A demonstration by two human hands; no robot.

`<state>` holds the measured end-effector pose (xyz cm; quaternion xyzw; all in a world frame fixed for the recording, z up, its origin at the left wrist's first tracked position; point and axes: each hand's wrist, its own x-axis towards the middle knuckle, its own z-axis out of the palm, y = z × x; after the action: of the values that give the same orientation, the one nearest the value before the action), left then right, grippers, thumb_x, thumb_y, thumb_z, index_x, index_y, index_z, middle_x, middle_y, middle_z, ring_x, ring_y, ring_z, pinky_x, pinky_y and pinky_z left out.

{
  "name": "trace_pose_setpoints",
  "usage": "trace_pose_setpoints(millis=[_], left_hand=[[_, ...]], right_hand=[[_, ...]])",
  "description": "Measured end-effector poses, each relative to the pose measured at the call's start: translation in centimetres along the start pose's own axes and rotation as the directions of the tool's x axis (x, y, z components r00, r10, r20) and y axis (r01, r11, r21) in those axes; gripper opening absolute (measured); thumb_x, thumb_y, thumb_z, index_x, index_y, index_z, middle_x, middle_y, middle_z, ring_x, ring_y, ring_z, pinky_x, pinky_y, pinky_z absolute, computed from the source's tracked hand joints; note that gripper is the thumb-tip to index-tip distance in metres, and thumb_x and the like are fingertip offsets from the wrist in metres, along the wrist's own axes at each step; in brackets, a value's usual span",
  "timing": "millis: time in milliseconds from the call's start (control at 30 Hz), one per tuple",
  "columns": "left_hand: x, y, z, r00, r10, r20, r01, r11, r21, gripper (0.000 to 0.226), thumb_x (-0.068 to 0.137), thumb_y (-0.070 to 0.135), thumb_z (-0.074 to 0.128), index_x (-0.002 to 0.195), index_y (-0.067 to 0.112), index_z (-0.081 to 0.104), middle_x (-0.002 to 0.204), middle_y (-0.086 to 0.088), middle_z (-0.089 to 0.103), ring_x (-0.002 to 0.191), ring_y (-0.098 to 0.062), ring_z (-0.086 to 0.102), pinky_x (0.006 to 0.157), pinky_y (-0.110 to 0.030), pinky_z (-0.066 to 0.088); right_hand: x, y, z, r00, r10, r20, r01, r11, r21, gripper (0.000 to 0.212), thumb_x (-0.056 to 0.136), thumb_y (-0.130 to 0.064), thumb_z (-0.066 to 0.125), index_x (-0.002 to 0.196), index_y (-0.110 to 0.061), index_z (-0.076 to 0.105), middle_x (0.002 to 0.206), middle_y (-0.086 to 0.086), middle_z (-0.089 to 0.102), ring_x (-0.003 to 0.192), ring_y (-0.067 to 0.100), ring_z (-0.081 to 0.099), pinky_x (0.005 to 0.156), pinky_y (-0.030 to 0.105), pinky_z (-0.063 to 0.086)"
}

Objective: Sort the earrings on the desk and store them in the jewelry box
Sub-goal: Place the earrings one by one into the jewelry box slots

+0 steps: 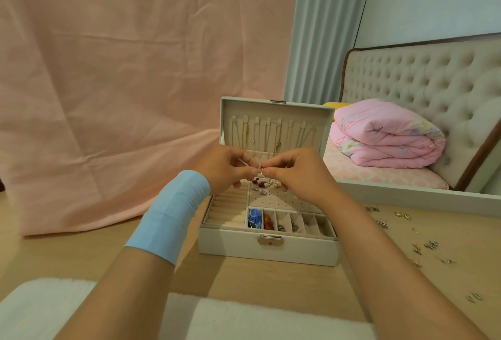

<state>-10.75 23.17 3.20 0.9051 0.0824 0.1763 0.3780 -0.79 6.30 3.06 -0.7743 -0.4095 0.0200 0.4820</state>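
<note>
An open white jewelry box (268, 250) stands mid-desk, its lid upright with thin necklaces hanging inside. Above its perforated earring panel (273, 200), my left hand (225, 167) and my right hand (295, 174) meet, fingertips pinched together on one small gold earring (261, 169). Red, pearl and silver earrings (264, 183) sit on the panel just under my fingers. The front compartments hold a blue piece (254, 219), an amber piece (268, 222) and small silver ones. Several loose earrings (423, 244) lie scattered on the desk to the right. A blue band wraps my left wrist.
A wooden desk (81, 253) carries the box. Pink cloth hangs behind it on the left. A mirror on the right shows a bed with a folded pink quilt (387, 133). White fluffy fabric (244, 320) lies at the desk's near edge.
</note>
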Motion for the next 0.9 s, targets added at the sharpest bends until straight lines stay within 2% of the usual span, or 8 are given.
trace_pose_setpoints(millis=[100,167,300,500,667,767,833,900], left_hand=[[0.1,-0.3,-0.1,0.999,-0.021,-0.041,0.021,1.0,-0.007,0.015,0.092,0.035,0.064,0.085,0.023,0.069,0.075,0.011,0.073,0.059,-0.005,0.062,0.075,-0.03,0.055],[0.1,-0.4,-0.1,0.998,-0.038,-0.059,0.039,0.999,0.009,0.022,0.095,0.039,0.06,0.081,0.024,0.067,0.073,0.012,0.071,0.056,-0.005,0.058,0.071,-0.027,0.052],[0.2,-0.5,0.0,0.996,-0.047,-0.071,0.046,0.999,-0.025,0.024,0.096,0.039,0.056,0.089,0.024,0.074,0.074,0.009,0.066,0.057,-0.009,0.053,0.068,-0.026,0.048],[0.0,-0.1,-0.1,0.996,-0.08,-0.035,0.075,0.988,-0.134,0.03,0.102,0.036,0.047,0.097,0.022,0.074,0.078,0.007,0.059,0.06,-0.009,0.052,0.062,-0.023,0.044],[-0.3,0.0,-0.2,0.993,-0.11,0.036,0.115,0.967,-0.227,0.027,0.103,0.025,0.044,0.106,0.024,0.071,0.087,0.006,0.059,0.066,-0.009,0.054,0.06,-0.021,0.045],[-0.3,0.1,-0.2,0.995,-0.089,0.046,0.098,0.967,-0.237,0.023,0.101,0.023,0.05,0.111,0.026,0.07,0.092,0.01,0.066,0.068,-0.007,0.058,0.06,-0.022,0.046],[-0.3,0.3,-0.1,0.996,-0.082,0.021,0.084,0.96,-0.269,0.019,0.098,0.025,0.057,0.112,0.024,0.069,0.089,0.011,0.07,0.065,-0.004,0.06,0.059,-0.021,0.046],[-0.4,0.8,0.1,0.996,-0.09,-0.023,0.078,0.942,-0.328,0.013,0.094,0.026,0.063,0.105,0.021,0.069,0.083,0.009,0.073,0.062,-0.003,0.061,0.059,-0.023,0.046]], right_hand=[[0.1,0.7,0.7,1.0,0.018,-0.004,-0.018,0.98,-0.196,0.009,0.087,-0.023,0.079,0.088,-0.031,0.081,0.08,-0.018,0.073,0.076,-0.005,0.065,0.073,0.019,0.051],[-0.1,0.7,1.2,1.0,0.007,0.021,0.0,0.948,-0.319,0.006,0.088,-0.028,0.077,0.089,-0.033,0.08,0.085,-0.018,0.073,0.084,-0.003,0.065,0.077,0.021,0.05],[-0.6,0.0,2.2,0.993,-0.051,0.111,0.102,0.848,-0.52,0.008,0.089,-0.033,0.075,0.095,-0.032,0.08,0.092,-0.017,0.074,0.084,0.0,0.064,0.079,0.023,0.052],[-0.6,-0.3,2.4,0.98,-0.077,0.181,0.174,0.77,-0.614,0.008,0.09,-0.034,0.073,0.096,-0.032,0.079,0.095,-0.016,0.073,0.085,0.0,0.063,0.081,0.024,0.054],[-0.3,-0.1,1.9,0.966,-0.02,0.257,0.161,0.824,-0.544,0.013,0.093,-0.032,0.067,0.097,-0.033,0.078,0.094,-0.017,0.072,0.086,0.001,0.064,0.084,0.033,0.057],[0.1,-0.1,1.2,0.99,-0.054,0.129,0.098,0.925,-0.367,0.014,0.096,-0.028,0.065,0.104,-0.033,0.075,0.1,-0.018,0.07,0.089,-0.002,0.062,0.087,0.03,0.053],[0.2,-0.3,0.5,0.996,-0.079,0.028,0.084,0.967,-0.239,0.016,0.094,-0.025,0.068,0.107,-0.034,0.072,0.098,-0.016,0.07,0.077,-0.005,0.061,0.077,0.025,0.05],[0.1,-0.7,0.0,0.996,-0.088,-0.001,0.087,0.99,-0.11,0.022,0.09,-0.023,0.076,0.109,-0.033,0.071,0.092,-0.013,0.072,0.067,-0.006,0.062,0.067,0.019,0.048]])
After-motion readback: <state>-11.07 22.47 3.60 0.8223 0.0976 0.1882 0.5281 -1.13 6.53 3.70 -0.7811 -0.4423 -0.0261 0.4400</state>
